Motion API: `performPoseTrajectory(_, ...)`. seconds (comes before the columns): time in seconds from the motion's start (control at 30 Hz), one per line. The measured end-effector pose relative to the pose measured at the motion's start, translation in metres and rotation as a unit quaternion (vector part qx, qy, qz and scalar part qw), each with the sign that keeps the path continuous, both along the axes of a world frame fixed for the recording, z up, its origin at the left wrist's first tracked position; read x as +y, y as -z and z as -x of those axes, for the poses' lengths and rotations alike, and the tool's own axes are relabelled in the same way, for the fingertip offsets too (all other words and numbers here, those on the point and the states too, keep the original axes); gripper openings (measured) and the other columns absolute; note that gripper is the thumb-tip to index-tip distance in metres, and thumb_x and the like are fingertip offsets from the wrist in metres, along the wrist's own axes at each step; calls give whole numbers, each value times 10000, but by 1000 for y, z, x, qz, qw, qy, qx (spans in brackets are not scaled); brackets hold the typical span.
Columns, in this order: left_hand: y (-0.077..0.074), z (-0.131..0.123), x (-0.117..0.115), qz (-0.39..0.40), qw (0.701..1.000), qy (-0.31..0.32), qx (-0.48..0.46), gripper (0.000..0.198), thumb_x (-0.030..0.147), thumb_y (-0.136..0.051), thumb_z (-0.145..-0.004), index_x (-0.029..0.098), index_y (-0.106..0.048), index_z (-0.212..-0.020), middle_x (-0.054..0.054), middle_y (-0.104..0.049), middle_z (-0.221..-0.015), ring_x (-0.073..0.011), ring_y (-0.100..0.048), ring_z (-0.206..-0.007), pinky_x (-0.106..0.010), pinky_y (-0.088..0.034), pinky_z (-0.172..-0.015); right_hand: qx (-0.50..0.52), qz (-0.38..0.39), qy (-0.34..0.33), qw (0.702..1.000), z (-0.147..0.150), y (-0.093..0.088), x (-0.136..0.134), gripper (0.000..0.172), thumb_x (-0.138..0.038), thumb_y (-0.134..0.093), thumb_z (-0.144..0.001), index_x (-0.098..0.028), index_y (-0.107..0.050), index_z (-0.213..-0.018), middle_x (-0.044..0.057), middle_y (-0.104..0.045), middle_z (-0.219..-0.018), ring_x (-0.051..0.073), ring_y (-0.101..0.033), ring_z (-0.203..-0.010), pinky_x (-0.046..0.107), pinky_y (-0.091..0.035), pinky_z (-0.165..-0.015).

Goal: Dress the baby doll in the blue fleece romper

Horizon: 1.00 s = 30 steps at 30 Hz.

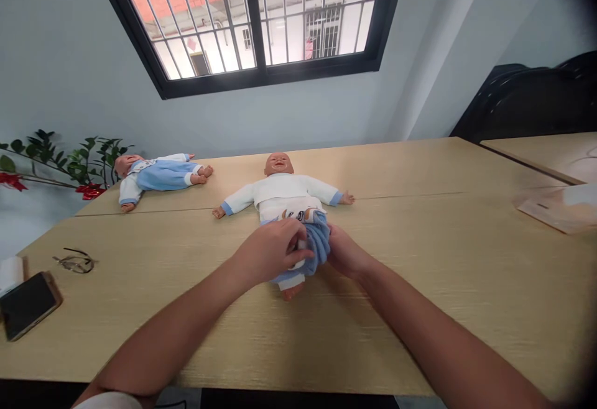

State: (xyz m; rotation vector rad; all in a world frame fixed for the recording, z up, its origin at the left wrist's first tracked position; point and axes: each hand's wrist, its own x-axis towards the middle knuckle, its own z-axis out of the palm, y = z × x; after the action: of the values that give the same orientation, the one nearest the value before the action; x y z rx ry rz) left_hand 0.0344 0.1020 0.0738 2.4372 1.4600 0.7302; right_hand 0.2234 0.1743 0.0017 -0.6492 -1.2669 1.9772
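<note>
1. Head view: we see the doll (283, 189) lying face up mid-table, its head toward the window (265, 77) and its arms spread.
2. Its blue trousers (318, 238) are bunched about the legs; one bare foot (292, 293) shows below a white cuff, and we cannot make out the other.
3. Our left hand (276, 248) curls over the trousers and seems to grasp some cloth. Our right hand (346, 252) touches their right side, fingers partly hidden, so we cannot tell its grip.
4. We judge the step in hand to be arranging the trouser legs; the next move calls for steadying the leg while easing the folds.
5. Farther out on the table (420, 253), we have a second doll (164, 175), glasses (76, 263) and a phone (30, 304).
</note>
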Motion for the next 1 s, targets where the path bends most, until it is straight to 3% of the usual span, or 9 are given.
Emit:
performPoseTrajectory(0.13,-10,6,0,-24,997,71,-34,137,289,-699,-945,216,-631,-1038,-40,-681,-1052,-206,-622,-989,-349,-493,-884,32,13,-27,999,1,-2,-3,261,-360,-748,-878,-221,-742,-1098,55,-763,-1140,240,-692,-1077,360,-559,-947)
performPoseTrajectory(0.27,-8,11,7,-52,992,108,-44,203,361,-763,-900,226,-673,-1022,-38,-724,-1045,-216,-657,-1014,-365,-511,-930,34,41,-45,998,2,-5,-8,260,-349,-749,-877,-204,-733,-1091,56,-760,-1111,226,-693,-1040,358,-560,-941)
performPoseTrajectory(0.37,3,5,6,-122,989,79,-28,261,387,-789,-874,228,-676,-1047,-39,-746,-1031,-237,-668,-1038,-402,-501,-967,36,38,-37,998,4,-6,-10,259,-342,-744,-883,-196,-731,-1096,57,-754,-1122,221,-688,-1032,360,-556,-946)
performPoseTrajectory(0.53,24,-14,-2,-218,975,-30,-8,272,386,-789,-865,212,-645,-1017,-71,-733,-1081,-267,-649,-1047,-445,-494,-967,1,10,-19,1000,3,-5,-10,268,-398,-768,-863,-246,-742,-1082,35,-765,-1095,237,-691,-1047,367,-566,-911)
performPoseTrajectory(0.63,26,-14,1,-212,976,-57,-11,354,470,-771,-868,205,-637,-1061,-96,-716,-1140,-291,-634,-1087,-462,-495,-967,15,39,-27,999,-1,-3,-6,474,-628,-643,-909,-288,-703,-1234,35,-740,-1243,262,-659,-1198,414,-544,-996)
performPoseTrajectory(0.7,23,-7,6,-187,982,-27,-25,413,509,-751,-879,197,-630,-1121,-107,-704,-1178,-289,-625,-1118,-455,-495,-987,22,34,-40,998,-5,-3,-3,563,-696,-571,-927,-289,-676,-1301,43,-718,-1309,269,-640,-1253,438,-512,-1058)
performPoseTrajectory(0.83,15,10,16,-139,988,57,-26,317,401,-656,-974,208,-628,-1223,-85,-710,-1188,-248,-625,-1125,-413,-486,-1002,-18,-18,-1,1000,-13,-6,4,460,-580,-694,-907,-244,-728,-1219,72,-735,-1294,293,-658,-1236,467,-470,-1114)
performPoseTrajectory(1.0,11,15,17,-112,992,41,-34,209,371,-678,-964,222,-691,-1110,-41,-724,-967,-232,-605,-951,-408,-475,-914,-44,-98,51,993,-16,1,16,433,-567,-675,-926,-224,-756,-1178,66,-759,-1244,290,-670,-1209,461,-472,-1112)
